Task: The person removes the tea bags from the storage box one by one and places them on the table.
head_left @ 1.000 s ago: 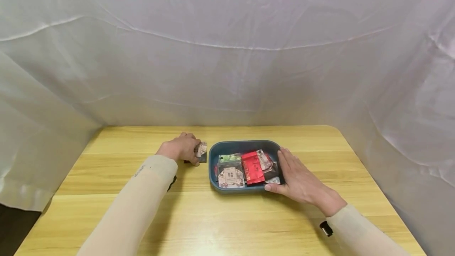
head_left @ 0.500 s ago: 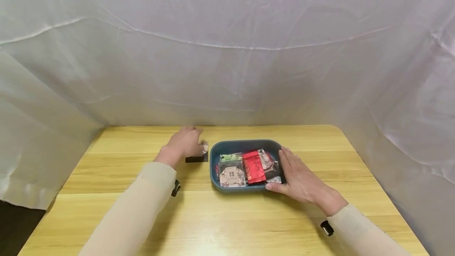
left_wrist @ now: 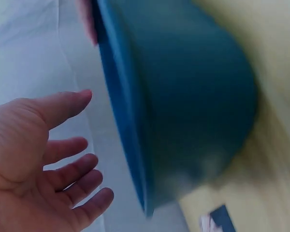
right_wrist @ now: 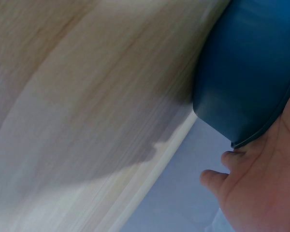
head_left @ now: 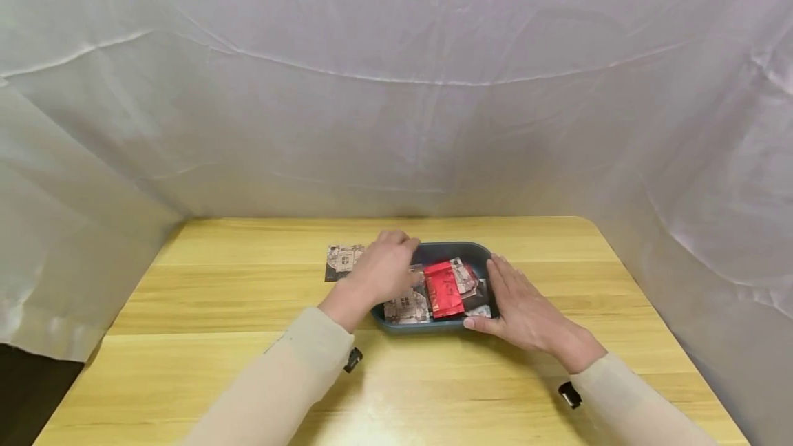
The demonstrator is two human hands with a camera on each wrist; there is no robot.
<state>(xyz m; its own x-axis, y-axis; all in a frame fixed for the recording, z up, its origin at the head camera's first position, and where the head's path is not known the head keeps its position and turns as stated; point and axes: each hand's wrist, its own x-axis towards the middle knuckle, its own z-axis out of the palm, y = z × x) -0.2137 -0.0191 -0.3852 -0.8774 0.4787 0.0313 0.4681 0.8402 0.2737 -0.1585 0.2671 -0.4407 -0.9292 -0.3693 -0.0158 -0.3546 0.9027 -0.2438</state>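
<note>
Since the earlier frames, the left hand (head_left: 381,274) has moved rightward off the floral-patterned packet (head_left: 343,261), which now shows on the desk (head_left: 396,380) just left of the blue bin (head_left: 461,246), a little left of the centre of the frame. That bin sits slightly right of centre, holding a red packet (head_left: 444,291) in the middle, a pale-labelled packet (head_left: 407,308) at the left and a dark packet (head_left: 476,296) at the right. Above its left end hangs the left hand, the forearm slanting up from the bottom edge; the left wrist view shows its fingers spread and loosely bent, with nothing in them, apart from the bin wall. From the lower right, the other forearm reaches in, and the right hand (head_left: 526,312) rests along the bin's right end, fingers straight and thumb at the near rim. In the head view, the left hand hides the bin's left rim and overlaps the loose packet's right side. Wrinkled pale cloth (head_left: 396,122) fills the upper frame behind the desk.
</note>
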